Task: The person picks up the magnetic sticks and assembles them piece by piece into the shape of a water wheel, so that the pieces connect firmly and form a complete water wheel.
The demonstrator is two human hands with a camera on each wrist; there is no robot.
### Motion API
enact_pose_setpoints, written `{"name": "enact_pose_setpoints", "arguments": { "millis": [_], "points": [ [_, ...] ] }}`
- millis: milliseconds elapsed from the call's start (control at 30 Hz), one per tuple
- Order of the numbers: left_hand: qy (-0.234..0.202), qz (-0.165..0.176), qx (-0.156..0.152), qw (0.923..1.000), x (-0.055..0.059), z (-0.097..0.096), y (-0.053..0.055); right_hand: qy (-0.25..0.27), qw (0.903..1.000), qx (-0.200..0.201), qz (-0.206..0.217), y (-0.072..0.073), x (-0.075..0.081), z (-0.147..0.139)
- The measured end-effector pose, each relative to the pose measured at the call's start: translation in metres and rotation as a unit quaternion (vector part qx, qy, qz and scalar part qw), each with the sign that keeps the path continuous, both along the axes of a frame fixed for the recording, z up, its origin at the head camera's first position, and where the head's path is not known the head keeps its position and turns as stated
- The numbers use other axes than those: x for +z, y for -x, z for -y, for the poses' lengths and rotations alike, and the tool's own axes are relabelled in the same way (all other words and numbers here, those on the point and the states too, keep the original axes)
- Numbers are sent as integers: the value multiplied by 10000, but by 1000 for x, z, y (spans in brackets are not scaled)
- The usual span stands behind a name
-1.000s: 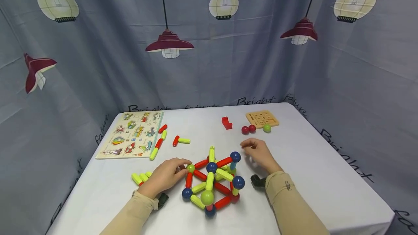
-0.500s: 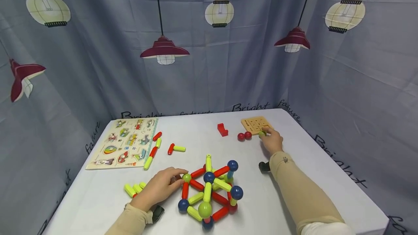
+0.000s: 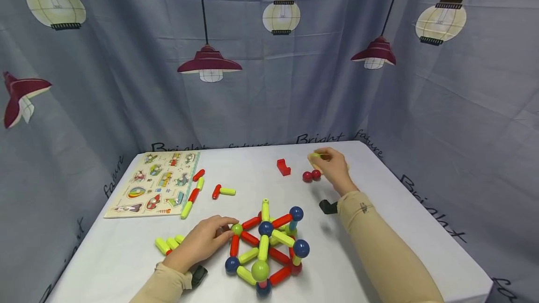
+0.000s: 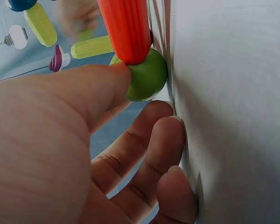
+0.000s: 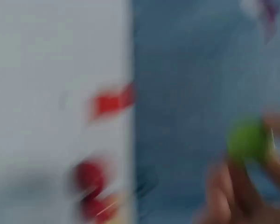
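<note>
Green ball point(image 5: 247, 140) lifted, pinched by R hand point(image 3: 334, 167), L hand point(image 3: 204, 242) pinching 2nd ball point(image 4: 150, 78), curtain point(image 3: 269, 102) txt "Bright"

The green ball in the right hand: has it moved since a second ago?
Yes, the green ball went left and upward in the head view: it sat right of the two loose red balls; now the right hand holds it above them.

The right arm point(image 3: 379, 242) is stretched forward, the right hand point(image 3: 334, 167) raised in a pinch, while the left hand point(image 3: 204, 242) pinches nearer the body.
</note>
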State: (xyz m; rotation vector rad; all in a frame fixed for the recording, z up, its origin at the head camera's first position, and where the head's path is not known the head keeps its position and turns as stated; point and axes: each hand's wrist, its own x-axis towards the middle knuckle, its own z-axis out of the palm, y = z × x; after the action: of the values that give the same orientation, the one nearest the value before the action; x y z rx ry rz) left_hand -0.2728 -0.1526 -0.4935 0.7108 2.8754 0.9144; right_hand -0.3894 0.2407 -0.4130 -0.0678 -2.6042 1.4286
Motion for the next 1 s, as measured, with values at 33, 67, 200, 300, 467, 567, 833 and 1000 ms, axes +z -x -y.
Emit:
{"name": "enact_pose_setpoints", "arguments": {
  "millis": [33, 67, 200, 300, 467, 567, 833, 1000],
  "points": [
    [-3, 4, 17, 10000, 0, 2, -1, -83, 9978, 656, 35, -7, 12, 14],
    [-1, 25, 36, 10000, 0, 3, -1, -234, 9902, 1372, 63, -14, 22, 27],
    [-63, -37, -1, 10000, 1, 5, 1, -904, 9370, 3371, 136, -36, 42, 69],
    [-115, -81, -65, 9999, 0, 2, 4, -1179, 9273, 3547, 211, -45, 40, 84],
    [-109, -8, -142, 9998, -3, -4, 6, -1250, 9303, 3416, 464, -49, 24, 88],
    [-86, 1, -138, 9999, -4, -5, 5, -1272, 9263, 3509, 514, -51, 18, 89],
    [1, -53, -74, 10000, -2, -2, 3, -1384, 9179, 3677, 561, -59, 24, 84],
    [134, -195, 8, 9997, 4, 0, -3, -651, 9323, 3401, 1043, -56, 12, 59]
  ]
}}
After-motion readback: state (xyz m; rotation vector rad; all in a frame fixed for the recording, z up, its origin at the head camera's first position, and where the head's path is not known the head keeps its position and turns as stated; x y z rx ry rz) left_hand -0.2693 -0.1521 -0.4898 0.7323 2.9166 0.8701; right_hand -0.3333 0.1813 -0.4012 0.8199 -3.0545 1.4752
